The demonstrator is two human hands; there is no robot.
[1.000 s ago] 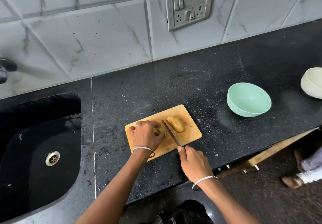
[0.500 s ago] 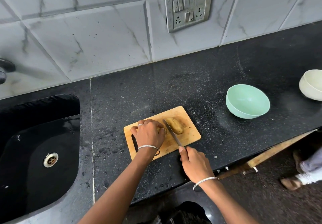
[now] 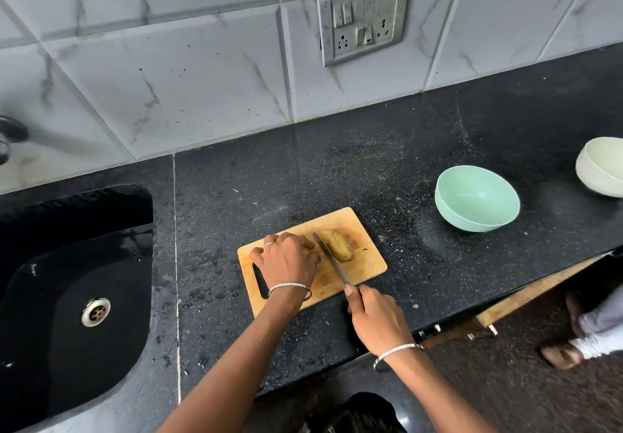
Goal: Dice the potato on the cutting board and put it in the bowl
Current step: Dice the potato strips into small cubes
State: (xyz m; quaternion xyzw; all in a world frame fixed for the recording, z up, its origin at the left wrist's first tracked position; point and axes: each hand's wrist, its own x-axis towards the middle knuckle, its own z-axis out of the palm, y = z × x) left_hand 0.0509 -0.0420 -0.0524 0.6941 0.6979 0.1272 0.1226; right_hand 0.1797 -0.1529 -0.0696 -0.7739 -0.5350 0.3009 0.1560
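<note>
A small wooden cutting board (image 3: 365, 269) lies on the black counter. On it a peeled yellowish potato half (image 3: 337, 246) lies to the right of the knife blade (image 3: 332, 259). My left hand (image 3: 290, 259) curls over another potato piece at the board's left part; that piece is mostly hidden under my fingers. My right hand (image 3: 377, 318) grips the knife handle near the counter's front edge, with the blade pointing away between the two pieces. A mint green bowl (image 3: 477, 198) stands empty to the right of the board.
A black sink (image 3: 67, 298) with a metal drain lies at the left. A cream bowl (image 3: 601, 166) sits at the far right edge. A switch plate (image 3: 362, 16) is on the tiled wall. Another person's foot (image 3: 563, 355) is on the floor at right.
My left hand has slid slightly right over its potato piece, and the knife blade has shifted a little with it. The camera has tilted slightly.
</note>
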